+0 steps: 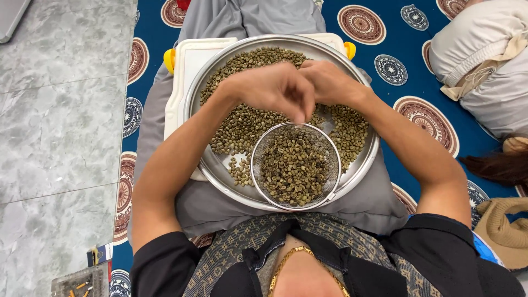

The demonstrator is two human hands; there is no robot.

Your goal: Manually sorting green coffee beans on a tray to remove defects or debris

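Our left hand [275, 88] pinches, fingers closed, over green coffee beans [242, 124] on the steel tray [201, 165]; what it grips we cannot tell. The mesh sieve [296, 165] sits near. Our right hand [330, 82] curls beside, contents hidden.

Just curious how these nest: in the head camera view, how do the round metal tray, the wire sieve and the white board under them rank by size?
Largest to smallest:
1. Round metal tray
2. White board, mostly hidden beneath the tray, so its rank is unsure
3. Wire sieve
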